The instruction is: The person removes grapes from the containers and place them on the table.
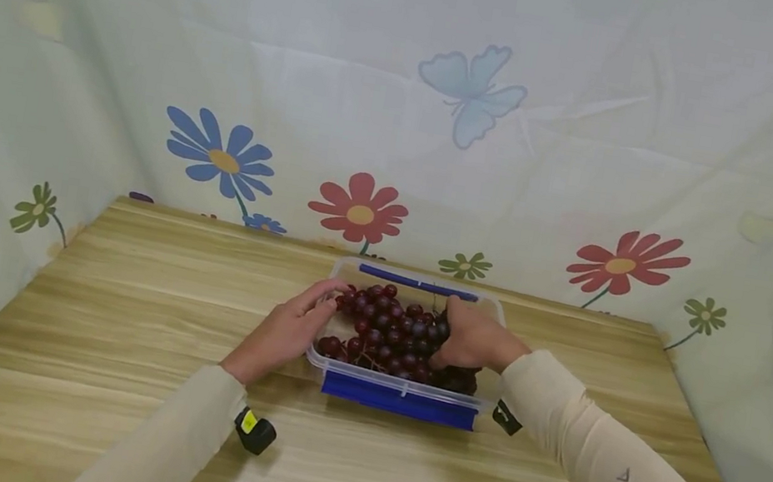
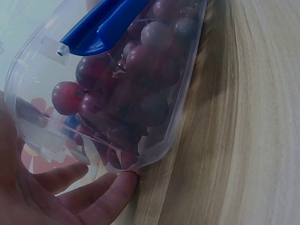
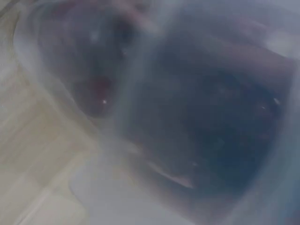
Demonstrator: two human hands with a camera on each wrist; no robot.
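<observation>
A clear plastic container (image 1: 316, 358) with blue clip flaps stands on the table, holding dark red grapes (image 1: 383, 329) on stems. My left hand (image 1: 289, 331) holds its left end, with the index finger and thumb over the rim. In the left wrist view, the other fingers (image 2: 110, 199) touch the end wall from outside, low by the table. My right hand (image 1: 473, 337) reaches inside at the right end and grips grapes there, thumb and index finger apart around them. Its fingertips are partly hidden among the grapes. The right wrist view is blurred through the container's wall.
The container sits near the back of the wood-grain table (image 1: 116, 316). A white curtain (image 1: 290, 82) printed with flowers and a butterfly hangs behind and at both sides. A small black device (image 1: 255, 433) is strapped under the left wrist, another (image 1: 506, 418) under the right.
</observation>
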